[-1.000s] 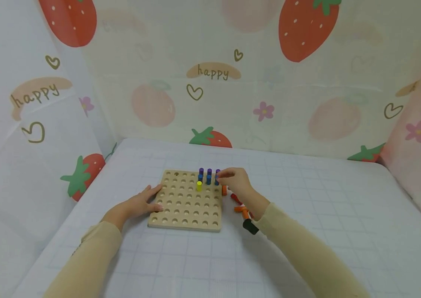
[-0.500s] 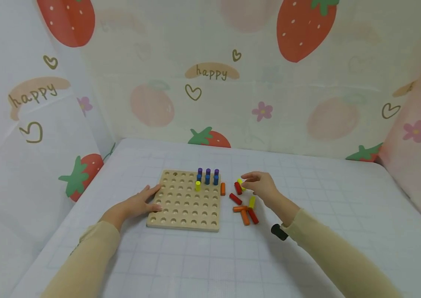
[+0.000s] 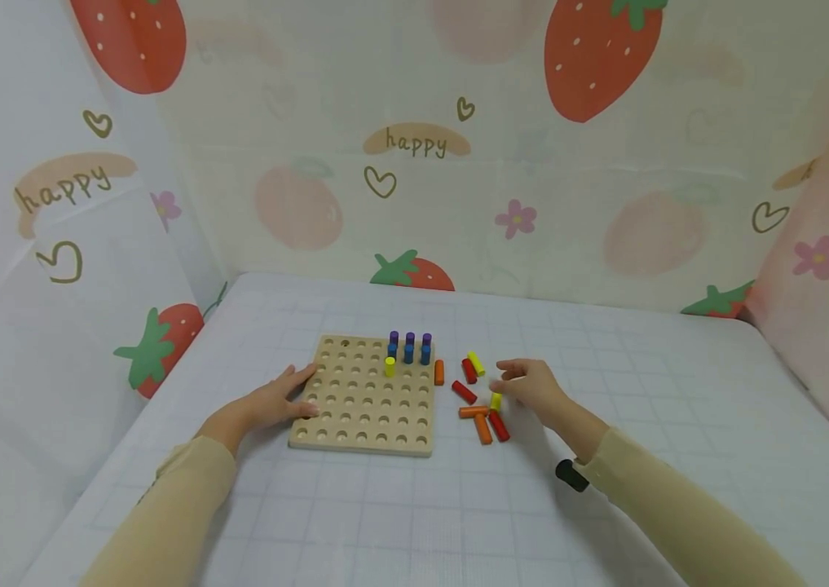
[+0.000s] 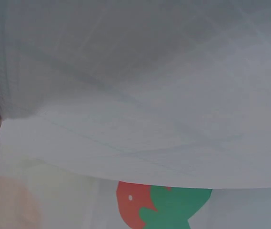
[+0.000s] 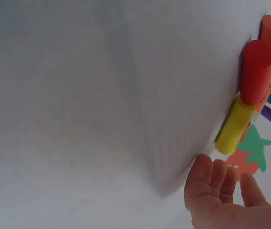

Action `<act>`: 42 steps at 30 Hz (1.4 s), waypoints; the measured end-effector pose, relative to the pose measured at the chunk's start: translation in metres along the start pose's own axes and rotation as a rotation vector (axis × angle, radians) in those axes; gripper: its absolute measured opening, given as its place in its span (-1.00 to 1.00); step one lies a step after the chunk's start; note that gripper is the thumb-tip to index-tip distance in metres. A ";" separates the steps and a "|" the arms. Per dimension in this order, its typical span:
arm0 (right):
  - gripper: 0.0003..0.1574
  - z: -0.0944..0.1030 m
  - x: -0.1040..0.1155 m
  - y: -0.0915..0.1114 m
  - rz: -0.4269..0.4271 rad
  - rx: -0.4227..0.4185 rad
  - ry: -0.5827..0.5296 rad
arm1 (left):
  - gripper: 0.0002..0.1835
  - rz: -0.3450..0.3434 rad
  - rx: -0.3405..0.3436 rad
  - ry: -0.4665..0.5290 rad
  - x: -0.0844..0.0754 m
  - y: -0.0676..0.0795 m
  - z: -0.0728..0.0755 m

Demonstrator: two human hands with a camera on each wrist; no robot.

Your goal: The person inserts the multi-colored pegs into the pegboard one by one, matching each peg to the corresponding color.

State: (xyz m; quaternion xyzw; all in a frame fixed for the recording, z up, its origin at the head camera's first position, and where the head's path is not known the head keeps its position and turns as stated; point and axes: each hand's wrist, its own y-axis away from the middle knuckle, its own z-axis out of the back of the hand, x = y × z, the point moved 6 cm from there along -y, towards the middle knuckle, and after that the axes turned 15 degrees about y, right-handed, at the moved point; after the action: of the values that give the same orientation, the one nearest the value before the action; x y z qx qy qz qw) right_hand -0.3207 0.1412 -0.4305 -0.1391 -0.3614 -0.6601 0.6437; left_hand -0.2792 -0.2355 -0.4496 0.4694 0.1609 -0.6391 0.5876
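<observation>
A wooden pegboard (image 3: 355,416) with rows of round holes lies flat in the head view. Purple pegs (image 3: 410,337), blue pegs (image 3: 408,355) and one yellow peg (image 3: 390,367) stand upright in it at the far right. My left hand (image 3: 267,402) rests on the board's left edge, thumb on top. To the right of the board, my right hand (image 3: 534,388) hovers over a lying yellow peg (image 3: 496,402), thumb and fingers apart. The right wrist view shows its fingers (image 5: 202,176) spread near a yellow peg (image 5: 235,126), holding nothing.
Loose pegs lie right of the board: red pegs (image 3: 464,392), orange pegs (image 3: 483,429) and another yellow peg (image 3: 476,364). A white cloth with a faint grid covers the table (image 3: 385,522). Printed curtains (image 3: 575,163) rise behind and at both sides.
My right hand has moved right from the blue pegs on the board to the loose pegs, then nearer to me, over the lying yellow peg. The left hand has stayed on the board.
</observation>
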 end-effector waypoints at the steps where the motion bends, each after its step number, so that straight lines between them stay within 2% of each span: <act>1: -0.35 0.000 -0.002 0.000 -0.001 0.011 0.004 | -0.01 -0.001 0.000 -0.003 0.000 0.000 0.000; 10: -0.34 -0.009 -0.013 -0.004 0.023 0.105 0.070 | 0.00 -0.003 0.004 -0.009 0.001 -0.003 0.000; 14: -0.37 -0.011 -0.013 -0.007 0.054 0.107 0.080 | 0.00 -0.008 0.004 -0.017 0.001 -0.002 0.001; 29: -0.42 -0.010 -0.014 -0.012 0.031 0.132 0.120 | 0.01 -0.010 0.007 -0.017 0.002 -0.004 0.000; 36: -0.50 -0.012 -0.013 -0.012 0.044 0.158 0.084 | 0.00 -0.016 0.011 -0.015 0.002 -0.002 0.000; 42: -0.54 -0.011 -0.013 -0.014 0.026 0.138 0.075 | 0.02 -0.011 0.011 -0.006 0.001 -0.002 0.000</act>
State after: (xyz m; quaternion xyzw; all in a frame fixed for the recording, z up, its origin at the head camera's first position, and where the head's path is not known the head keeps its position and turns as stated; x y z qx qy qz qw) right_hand -0.3288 0.1429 -0.4505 -0.0744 -0.3798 -0.6299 0.6734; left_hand -0.2809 -0.2355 -0.4509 0.4700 0.1582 -0.6447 0.5818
